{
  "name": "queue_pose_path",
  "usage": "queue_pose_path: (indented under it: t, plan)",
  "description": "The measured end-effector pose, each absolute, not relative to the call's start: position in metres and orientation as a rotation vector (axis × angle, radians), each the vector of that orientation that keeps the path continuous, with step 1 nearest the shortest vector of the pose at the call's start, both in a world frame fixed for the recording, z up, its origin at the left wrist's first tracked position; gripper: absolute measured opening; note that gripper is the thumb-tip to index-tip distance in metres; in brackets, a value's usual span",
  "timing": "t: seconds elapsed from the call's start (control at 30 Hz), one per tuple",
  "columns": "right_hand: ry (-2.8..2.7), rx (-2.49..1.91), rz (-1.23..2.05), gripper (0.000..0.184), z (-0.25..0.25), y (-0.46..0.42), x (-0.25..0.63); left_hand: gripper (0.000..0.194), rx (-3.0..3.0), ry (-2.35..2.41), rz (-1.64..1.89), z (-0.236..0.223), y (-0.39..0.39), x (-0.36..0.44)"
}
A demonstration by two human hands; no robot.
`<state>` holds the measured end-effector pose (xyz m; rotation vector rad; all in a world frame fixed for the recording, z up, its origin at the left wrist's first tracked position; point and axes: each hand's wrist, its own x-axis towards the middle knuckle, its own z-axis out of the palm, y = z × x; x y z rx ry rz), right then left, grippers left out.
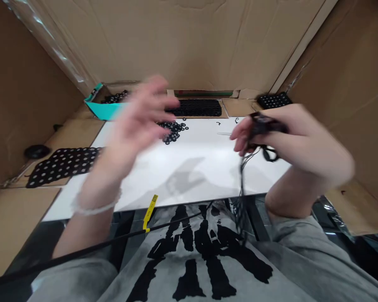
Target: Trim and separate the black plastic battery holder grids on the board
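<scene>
Both hands hung above the white board [195, 167] — the left hand [141, 126] open, holding nothing; the right hand [292, 142] clenched on one black cord [242, 180].

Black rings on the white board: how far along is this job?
Looks done: a black perforated sheet lies on the cardboard at left, and a dense black block sits behind. In hand: the right hand grips a dangling black mesh strand; the left hand is raised, open and blurred. Left: a loose heap of black rings on the white board.
</scene>
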<state>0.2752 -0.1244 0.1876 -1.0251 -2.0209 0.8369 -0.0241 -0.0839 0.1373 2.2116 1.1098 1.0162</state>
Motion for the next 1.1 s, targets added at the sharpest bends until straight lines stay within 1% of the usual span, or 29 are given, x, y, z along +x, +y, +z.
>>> queue_pose_path:
  t: [0.03, 0.1, 0.13, 0.23, 0.37, 0.47, 0.53, 0.63, 0.7, 0.77, 0.83, 0.97, 1.1]
  plan:
    - [-2.000, -1.026, 0.975, 0.011, 0.178, -0.108, 0.267, 0.058, 2.169, 0.985, 0.848, 0.129, -0.083, -0.013]
    - [-1.889, -1.013, 1.130, 0.004, 0.155, -0.076, 0.254, 0.066, 2.052, 0.793, 0.465, 0.105, -0.075, 0.006]
    - [-1.828, -0.998, 1.166, 0.002, 0.144, -0.061, 0.250, 0.061, 1.995, 0.749, 0.372, 0.092, -0.070, 0.014]
    - [-1.687, -1.076, 1.259, 0.004, 0.119, -0.033, 0.249, 0.039, 1.873, 0.811, 0.323, 0.062, -0.050, 0.016]
    - [-1.682, -1.181, 1.435, 0.007, 0.095, -0.015, 0.260, 0.036, 1.848, 1.048, 0.319, 0.053, -0.012, -0.015]
    - [-1.727, -1.194, 1.597, 0.016, 0.068, -0.002, 0.263, 0.027, 2.017, 1.197, 0.200, 0.054, 0.014, -0.035]
    - [-1.688, -1.226, 1.677, 0.018, 0.046, 0.007, 0.261, 0.020, 2.198, 1.392, 0.333, 0.052, 0.022, -0.034]
    - [-1.645, -1.389, 1.630, 0.016, 0.018, 0.016, 0.256, 0.019, 2.427, 1.548, 0.723, 0.046, 0.014, -0.010]
    - [-1.703, -1.504, 1.497, 0.015, 0.009, 0.018, 0.254, 0.014, 2.501, 1.391, 0.720, 0.040, 0.002, 0.014]
    - [-1.772, -1.592, 1.343, 0.018, 0.005, 0.017, 0.254, 0.019, 2.532, 1.225, 0.620, 0.031, -0.011, 0.036]
    - [-1.771, -1.587, 1.300, 0.021, 0.005, 0.016, 0.254, 0.025, 2.552, 1.195, 0.637, 0.020, -0.020, 0.054]
    - [-1.540, -1.298, 1.588, 0.025, 0.006, 0.012, 0.254, 0.029, 2.517, 1.265, 0.771, 0.003, -0.024, 0.065]
    - [-1.393, -1.081, 1.835, 0.038, 0.003, 0.010, 0.257, 0.023, 2.456, 1.245, 0.886, -0.002, -0.020, 0.059]
